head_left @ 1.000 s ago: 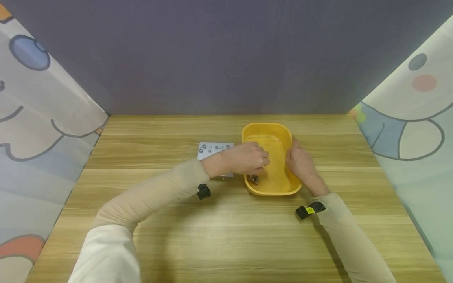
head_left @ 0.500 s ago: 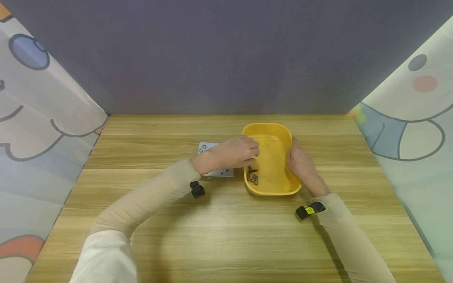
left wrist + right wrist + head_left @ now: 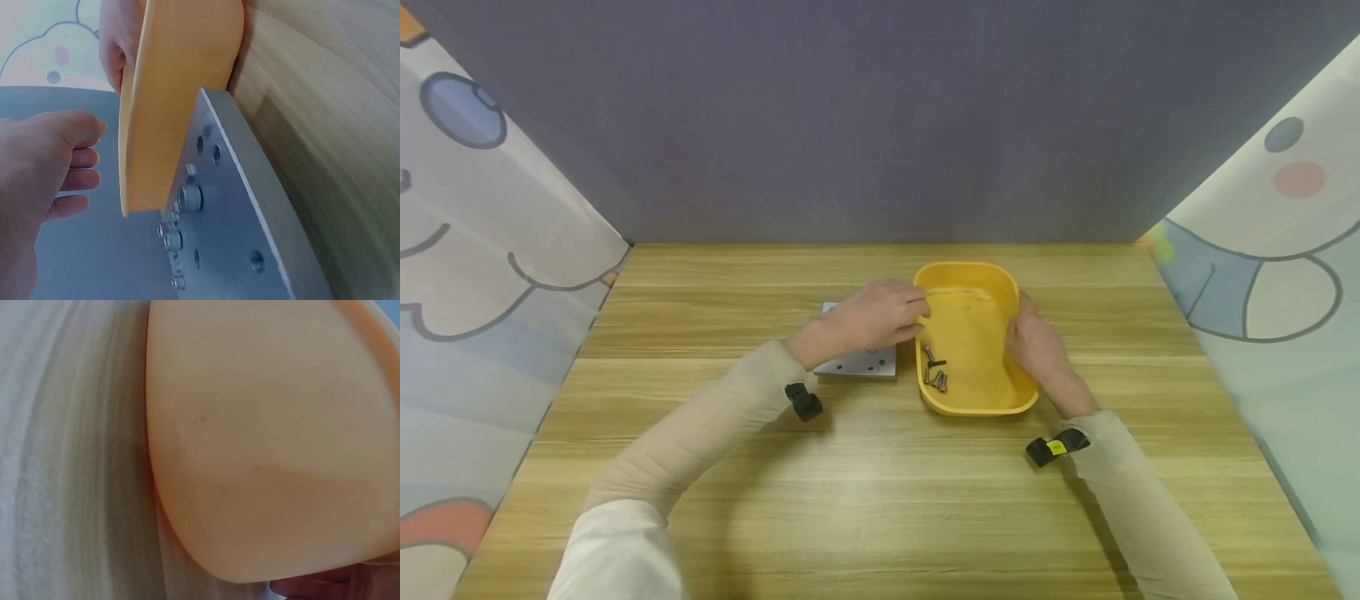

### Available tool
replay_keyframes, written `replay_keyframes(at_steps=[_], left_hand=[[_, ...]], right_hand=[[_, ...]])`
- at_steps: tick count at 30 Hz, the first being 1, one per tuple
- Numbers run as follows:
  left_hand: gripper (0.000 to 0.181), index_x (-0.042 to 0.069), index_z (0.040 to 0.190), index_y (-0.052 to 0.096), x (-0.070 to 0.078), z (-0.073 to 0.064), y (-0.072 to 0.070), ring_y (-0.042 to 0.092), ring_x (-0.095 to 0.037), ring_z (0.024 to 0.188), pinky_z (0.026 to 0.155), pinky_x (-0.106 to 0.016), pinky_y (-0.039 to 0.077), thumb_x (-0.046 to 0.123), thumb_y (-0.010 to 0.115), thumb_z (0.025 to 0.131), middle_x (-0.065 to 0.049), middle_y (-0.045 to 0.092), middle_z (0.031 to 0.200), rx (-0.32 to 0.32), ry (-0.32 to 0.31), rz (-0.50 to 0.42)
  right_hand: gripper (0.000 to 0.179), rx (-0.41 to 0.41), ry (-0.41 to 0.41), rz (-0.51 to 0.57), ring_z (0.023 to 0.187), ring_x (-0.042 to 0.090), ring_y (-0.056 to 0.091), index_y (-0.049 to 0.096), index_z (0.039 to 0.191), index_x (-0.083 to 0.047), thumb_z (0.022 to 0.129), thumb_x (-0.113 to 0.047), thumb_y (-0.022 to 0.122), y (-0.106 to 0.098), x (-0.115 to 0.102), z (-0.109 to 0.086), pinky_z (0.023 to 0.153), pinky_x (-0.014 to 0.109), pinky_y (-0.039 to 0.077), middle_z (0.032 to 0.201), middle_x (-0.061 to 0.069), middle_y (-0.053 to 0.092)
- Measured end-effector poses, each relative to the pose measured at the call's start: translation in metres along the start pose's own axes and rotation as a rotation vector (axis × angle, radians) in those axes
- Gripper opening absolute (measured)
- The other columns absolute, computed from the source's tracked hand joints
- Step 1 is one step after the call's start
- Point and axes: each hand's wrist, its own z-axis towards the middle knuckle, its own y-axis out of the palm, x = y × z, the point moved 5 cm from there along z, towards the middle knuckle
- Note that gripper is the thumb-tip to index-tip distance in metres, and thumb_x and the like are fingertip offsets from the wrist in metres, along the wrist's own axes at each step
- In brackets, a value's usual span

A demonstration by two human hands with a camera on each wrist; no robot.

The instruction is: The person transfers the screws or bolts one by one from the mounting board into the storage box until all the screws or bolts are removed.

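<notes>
A yellow plastic tray [image 3: 977,350] sits on the wooden table, with several small bolts [image 3: 940,381] lying in its near left corner. My right hand [image 3: 1041,346] grips the tray's right rim; only its fingers [image 3: 319,587] show in the right wrist view. Left of the tray lies a silver metal plate [image 3: 853,364], partly covered by my left hand [image 3: 880,315]. That hand hovers above the plate near the tray's left rim, fingers curled. Whatever it may pinch is hidden. In the left wrist view, several socket-head bolts [image 3: 190,198] stand in the plate among bare holes [image 3: 257,261].
The wooden table [image 3: 880,500] stretches in front of the tray and plate. A dark grey panel [image 3: 880,125] rises behind the table's back edge. Cartoon-printed curtains [image 3: 1247,275] hang at both sides. A black wrist camera [image 3: 803,402] sits on each arm.
My left hand has moved left out of the tray to above the metal plate, uncovering the bolts in the tray. My right hand stays on the rim.
</notes>
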Motion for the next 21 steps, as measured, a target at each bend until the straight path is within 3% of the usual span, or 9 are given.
replay_keyframes(at_steps=[3, 10, 21], left_hand=[[0.021, 0.007, 0.115, 0.072, -0.008, -0.005, 0.003, 0.068, -0.017, 0.103, 0.102, -0.032, 0.055, 0.021, 0.068, 0.101, -0.003, 0.071, 0.11, -0.006, -0.043, -0.04], [0.022, 0.007, 0.12, 0.072, -0.029, -0.022, 0.009, 0.068, -0.016, 0.1, 0.097, -0.032, 0.057, 0.016, 0.065, 0.102, -0.005, 0.072, 0.113, -0.036, -0.207, -0.184], [0.024, 0.007, 0.12, 0.073, -0.035, -0.031, 0.017, 0.066, -0.016, 0.095, 0.099, -0.036, 0.056, 0.021, 0.066, 0.102, -0.005, 0.071, 0.11, -0.038, -0.22, -0.159]], right_hand=[[0.053, 0.001, -0.005, 0.005, 0.089, 0.057, 0.066, 0.022, 0.152, 0.016, 0.106, -0.01, 0.031, 0.001, 0.0, 0.0, 0.072, 0.066, 0.054, 0.101, 0.044, 0.064], [0.053, 0.01, -0.008, -0.001, 0.088, 0.057, 0.066, 0.023, 0.152, 0.016, 0.106, -0.01, 0.032, 0.001, 0.0, 0.0, 0.072, 0.066, 0.054, 0.1, 0.043, 0.064], [0.052, 0.017, -0.005, -0.006, 0.091, 0.059, 0.065, 0.024, 0.151, 0.015, 0.106, -0.01, 0.031, -0.001, -0.002, -0.001, 0.074, 0.068, 0.053, 0.103, 0.045, 0.063]])
